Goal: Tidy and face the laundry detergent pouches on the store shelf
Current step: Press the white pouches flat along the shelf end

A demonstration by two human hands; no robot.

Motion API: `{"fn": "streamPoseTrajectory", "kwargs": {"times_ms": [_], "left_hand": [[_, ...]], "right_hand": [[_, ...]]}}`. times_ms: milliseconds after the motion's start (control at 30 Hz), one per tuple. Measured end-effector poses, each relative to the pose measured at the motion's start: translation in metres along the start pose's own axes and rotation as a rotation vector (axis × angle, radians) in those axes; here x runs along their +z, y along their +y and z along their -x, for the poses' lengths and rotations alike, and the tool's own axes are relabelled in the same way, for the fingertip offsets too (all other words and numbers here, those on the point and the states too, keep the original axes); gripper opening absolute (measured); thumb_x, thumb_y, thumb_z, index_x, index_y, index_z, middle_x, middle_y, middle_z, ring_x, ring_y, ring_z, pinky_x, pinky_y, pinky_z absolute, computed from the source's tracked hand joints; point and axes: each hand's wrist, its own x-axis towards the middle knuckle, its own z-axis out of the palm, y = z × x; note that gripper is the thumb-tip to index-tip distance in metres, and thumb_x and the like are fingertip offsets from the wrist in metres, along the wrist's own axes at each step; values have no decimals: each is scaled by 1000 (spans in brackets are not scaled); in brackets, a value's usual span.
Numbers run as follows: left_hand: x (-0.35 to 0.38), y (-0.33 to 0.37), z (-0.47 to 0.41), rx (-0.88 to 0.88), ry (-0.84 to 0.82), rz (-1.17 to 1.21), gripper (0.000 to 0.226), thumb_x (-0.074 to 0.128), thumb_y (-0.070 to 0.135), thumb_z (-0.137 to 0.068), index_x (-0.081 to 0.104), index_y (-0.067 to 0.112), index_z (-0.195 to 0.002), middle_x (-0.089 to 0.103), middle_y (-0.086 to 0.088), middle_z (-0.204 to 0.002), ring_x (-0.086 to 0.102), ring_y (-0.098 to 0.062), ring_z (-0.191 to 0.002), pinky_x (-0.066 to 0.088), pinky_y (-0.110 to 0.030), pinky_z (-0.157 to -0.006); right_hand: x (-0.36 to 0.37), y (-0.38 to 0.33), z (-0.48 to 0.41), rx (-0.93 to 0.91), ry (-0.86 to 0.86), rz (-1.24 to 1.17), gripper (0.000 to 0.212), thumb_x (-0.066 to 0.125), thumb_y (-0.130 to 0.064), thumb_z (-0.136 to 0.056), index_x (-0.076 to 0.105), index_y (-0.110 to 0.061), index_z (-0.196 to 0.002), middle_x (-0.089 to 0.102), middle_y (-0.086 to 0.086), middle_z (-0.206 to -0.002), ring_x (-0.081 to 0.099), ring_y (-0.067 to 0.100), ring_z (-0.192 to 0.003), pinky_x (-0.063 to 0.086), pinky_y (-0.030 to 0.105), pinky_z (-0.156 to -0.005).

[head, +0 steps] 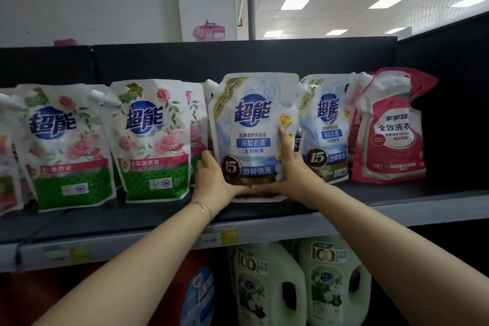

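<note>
A white-and-blue detergent pouch (252,124) stands upright on the black shelf (158,215), label facing me. My left hand (214,180) grips its lower left corner. My right hand (293,166) grips the lower right side, index finger stretched up along the front. To its right stands a second blue pouch (326,127), turned slightly, then a red-and-white pouch (389,129) with a crumpled top. To the left stand two rose-and-green pouches (156,140) (63,148), with more behind them.
The shelf's black right side wall (449,103) closes the row past the red pouch. Price tags (222,235) sit on the grey front rail. Two pale green detergent jugs (267,283) (333,280) stand on the shelf below.
</note>
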Motion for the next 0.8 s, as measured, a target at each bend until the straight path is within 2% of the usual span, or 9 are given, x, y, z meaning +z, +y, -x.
{"fn": "streamPoseTrajectory", "kwargs": {"times_ms": [100, 200, 267, 367, 467, 600, 800], "left_hand": [[-6, 3, 12, 59, 49, -156, 84, 82, 56, -58, 37, 12, -114, 45, -8, -119, 48, -25, -111, 48, -40, -92], [-5, 15, 22, 187, 54, -232, 51, 71, 50, -77, 47, 17, -106, 46, 0, -111, 51, -19, -101, 50, -37, -83], [0, 29, 30, 288, 25, -256, 31, 64, 42, -85, 48, 20, -100, 46, 3, -105, 53, -18, -94, 50, -37, -76], [13, 52, 41, 430, -18, -354, 20, 56, 37, -90, 45, 22, -97, 47, 4, -100, 53, -17, -90, 45, -31, -67], [31, 72, 50, 500, -42, -392, 20, 55, 36, -90, 41, 23, -94, 41, 6, -96, 49, -16, -92, 36, -27, -67], [53, 91, 51, 466, -105, -360, 22, 55, 36, -89, 51, 19, -103, 47, 2, -107, 50, -19, -102, 43, -31, -73], [75, 114, 34, 325, -257, -297, 31, 57, 36, -89, 45, 18, -112, 49, -3, -118, 50, -23, -107, 49, -40, -85]], "right_hand": [[-17, -2, 13, -14, -17, 91, 118, 76, -49, -73, -24, -61, -135, 35, 11, -146, 52, 31, -120, 48, 48, -96], [-37, -1, 32, -105, 44, 291, 75, 58, -51, -88, 9, -47, -146, 46, 4, -136, 58, 23, -104, 50, 36, -75], [-47, 3, 44, -192, 98, 392, 54, 50, -51, -93, 32, -34, -141, 54, 0, -122, 58, 21, -93, 45, 33, -67], [-60, 14, 58, -269, 97, 454, 36, 46, -49, -95, 54, -21, -116, 55, -3, -102, 57, 22, -88, 39, 31, -63], [-73, 29, 66, -269, 67, 511, 34, 47, -48, -95, 58, -18, -107, 57, 0, -101, 57, 23, -88, 43, 33, -63], [-90, 46, 69, -209, 27, 514, 33, 49, -46, -94, 60, -16, -103, 59, 1, -103, 57, 23, -93, 49, 37, -71], [-105, 65, 61, 19, 41, 318, 36, 58, -38, -91, 56, -16, -119, 55, 5, -117, 55, 25, -105, 47, 38, -84]]}}
